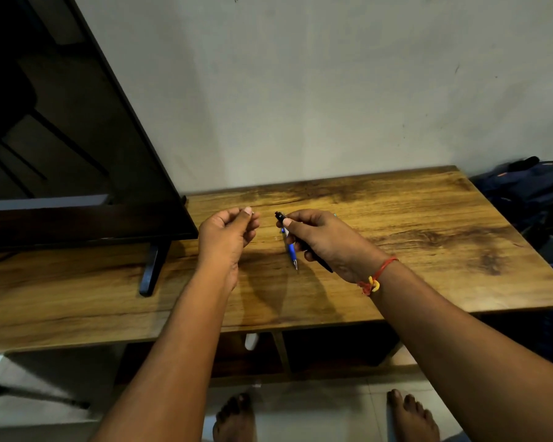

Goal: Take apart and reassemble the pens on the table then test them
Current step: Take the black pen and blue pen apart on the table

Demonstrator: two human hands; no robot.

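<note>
Head view: the right hand [320, 237] is gripping a black pen [279, 215] in curled fingers over the desk's [428, 250] middle. A blue pen [291, 252] is showing just beneath it; whether it is held or lying on the desk is unclear. The left hand [227, 231] is curling, thumb meeting forefinger; I cannot tell whether it is holding anything.

over the wooden table [396, 250] the right hand [324, 239] grips a black pen [279, 215], its far end toward the left hand [225, 232], which pinches a tiny part [252, 213]; a blue pen [291, 252] shows beneath.
</note>
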